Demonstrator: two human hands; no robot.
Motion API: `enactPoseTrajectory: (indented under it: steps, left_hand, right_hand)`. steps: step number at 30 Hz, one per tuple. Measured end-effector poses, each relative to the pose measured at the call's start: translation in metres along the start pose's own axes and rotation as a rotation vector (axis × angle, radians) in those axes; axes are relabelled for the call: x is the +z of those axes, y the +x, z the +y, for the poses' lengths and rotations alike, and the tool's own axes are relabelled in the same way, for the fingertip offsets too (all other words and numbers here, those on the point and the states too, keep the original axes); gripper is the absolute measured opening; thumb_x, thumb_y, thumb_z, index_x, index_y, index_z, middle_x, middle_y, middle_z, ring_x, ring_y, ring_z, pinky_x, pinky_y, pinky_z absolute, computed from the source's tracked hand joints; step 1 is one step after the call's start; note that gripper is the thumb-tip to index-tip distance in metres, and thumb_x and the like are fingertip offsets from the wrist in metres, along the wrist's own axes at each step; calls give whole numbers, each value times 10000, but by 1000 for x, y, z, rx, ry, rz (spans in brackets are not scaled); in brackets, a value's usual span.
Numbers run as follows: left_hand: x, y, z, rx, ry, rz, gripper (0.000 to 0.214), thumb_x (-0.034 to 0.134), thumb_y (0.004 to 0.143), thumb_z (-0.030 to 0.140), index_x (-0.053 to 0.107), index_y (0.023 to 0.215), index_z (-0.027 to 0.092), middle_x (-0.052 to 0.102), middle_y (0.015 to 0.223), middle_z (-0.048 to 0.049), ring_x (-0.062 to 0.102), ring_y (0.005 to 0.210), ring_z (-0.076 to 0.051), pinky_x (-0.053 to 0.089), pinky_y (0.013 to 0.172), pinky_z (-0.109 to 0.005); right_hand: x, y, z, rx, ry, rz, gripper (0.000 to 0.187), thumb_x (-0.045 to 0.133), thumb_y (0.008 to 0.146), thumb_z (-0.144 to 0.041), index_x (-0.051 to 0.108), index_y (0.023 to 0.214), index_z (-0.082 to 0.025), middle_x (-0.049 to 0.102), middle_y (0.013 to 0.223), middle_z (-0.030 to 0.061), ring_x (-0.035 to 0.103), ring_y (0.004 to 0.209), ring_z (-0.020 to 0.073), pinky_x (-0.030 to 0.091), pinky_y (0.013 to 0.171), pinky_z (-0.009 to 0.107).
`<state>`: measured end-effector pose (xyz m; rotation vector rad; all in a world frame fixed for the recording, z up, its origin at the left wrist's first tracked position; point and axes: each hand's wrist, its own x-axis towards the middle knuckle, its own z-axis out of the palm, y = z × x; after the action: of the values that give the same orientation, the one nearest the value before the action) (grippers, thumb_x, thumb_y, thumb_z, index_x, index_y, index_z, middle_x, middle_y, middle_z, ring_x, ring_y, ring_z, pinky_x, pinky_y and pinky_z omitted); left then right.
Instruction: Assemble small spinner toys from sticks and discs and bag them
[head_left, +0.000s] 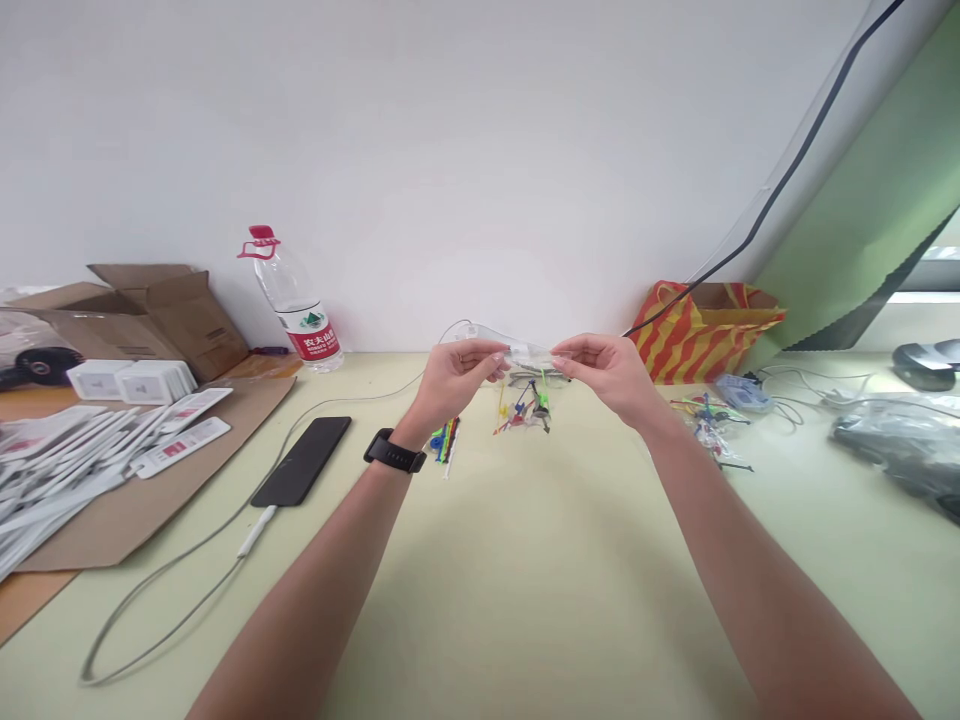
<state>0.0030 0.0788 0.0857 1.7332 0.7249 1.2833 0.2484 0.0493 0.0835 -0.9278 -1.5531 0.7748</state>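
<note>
Both my hands hold a small clear plastic bag (525, 385) up over the pale green table (525, 580). My left hand (454, 375), with a black watch on the wrist, pinches the bag's top edge at the left. My right hand (604, 372) pinches the same edge at the right. Several small coloured plastic pieces (525, 408) hang in the bottom of the bag. A few more coloured pieces (445, 440) lie on the table just below my left hand.
A black phone (302, 460) on a white cable (187, 590) lies at the left. Behind it are a water bottle (294, 300), an open cardboard box (146, 310) and white packets (82, 440) on cardboard. A striped bag (705, 325) and another bag of coloured pieces (709, 425) are at the right.
</note>
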Motion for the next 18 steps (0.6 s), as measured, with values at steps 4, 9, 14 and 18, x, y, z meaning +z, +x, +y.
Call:
enactPoseTrajectory:
  steps: [4, 9, 14, 18]
  left_hand:
    - [-3, 0, 0, -11, -8, -45, 351, 785, 855, 424, 790, 1075, 151, 793, 925, -115, 745, 848, -222, 600, 805, -356]
    - [-6, 1, 0, -3, -24, -64, 337, 817, 824, 408, 799, 1050, 159, 795, 983, -120, 752, 909, -240, 603, 839, -360]
    - [-6, 1, -1, -27, -41, -31, 219, 780, 839, 322, 829, 985, 166, 799, 921, -104, 749, 880, -229, 605, 832, -351]
    - [-6, 1, -2, -44, -83, -31, 179, 751, 840, 276, 839, 955, 171, 797, 883, -97, 746, 871, -225, 600, 838, -351]
  right_hand:
    - [-1, 1, 1, 7, 1, -2, 376, 849, 755, -533, 754, 912, -205, 737, 922, 81, 656, 854, 224, 547, 800, 383]
    - [-1, 1, 1, -20, 52, -29, 290, 839, 790, -456, 752, 915, -210, 713, 884, 48, 636, 805, 184, 536, 754, 338]
    - [1, 2, 4, -58, 117, 42, 176, 830, 792, -377, 804, 873, -223, 733, 833, 44, 655, 791, 191, 534, 724, 337]
    - [2, 1, 5, -56, 117, 69, 139, 823, 788, -348, 826, 854, -226, 740, 788, 42, 666, 774, 197, 540, 726, 348]
